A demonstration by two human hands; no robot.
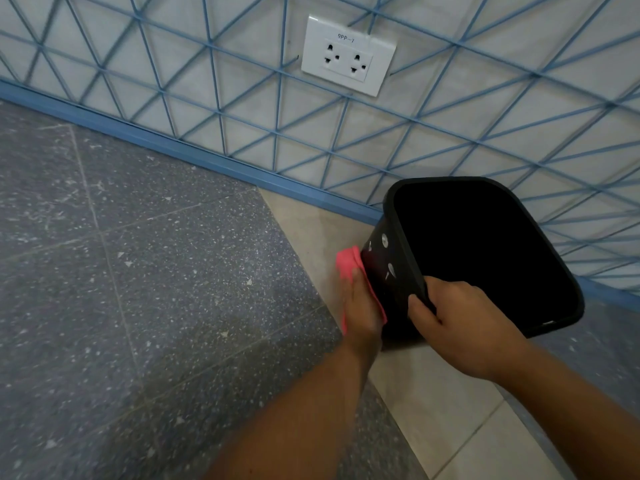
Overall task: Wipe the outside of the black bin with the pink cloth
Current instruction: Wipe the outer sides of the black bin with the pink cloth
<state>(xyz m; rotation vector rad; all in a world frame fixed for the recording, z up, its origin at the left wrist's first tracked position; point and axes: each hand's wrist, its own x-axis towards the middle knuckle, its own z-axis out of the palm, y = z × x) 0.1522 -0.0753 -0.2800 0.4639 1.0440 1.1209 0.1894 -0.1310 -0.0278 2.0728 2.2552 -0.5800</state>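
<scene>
The black bin (398,237) stands tilted on the floor by the wall, its dark mouth facing up toward me. My right hand (460,323) grips the near corner of its rim, thumb outside and fingers curled over the edge. My left hand (362,306) presses the pink cloth (348,263) flat against the bin's left outer wall, low down. The cloth sticks out beyond my fingertips and along both sides of the hand. A few pale marks show on the bin's side above the cloth.
A wall (207,81) with a blue triangle pattern and a blue skirting (173,147) runs just behind the bin. A white double socket (348,55) sits on the wall above. The floor is grey speckled tile (138,289) with a beige strip (443,410) under the bin.
</scene>
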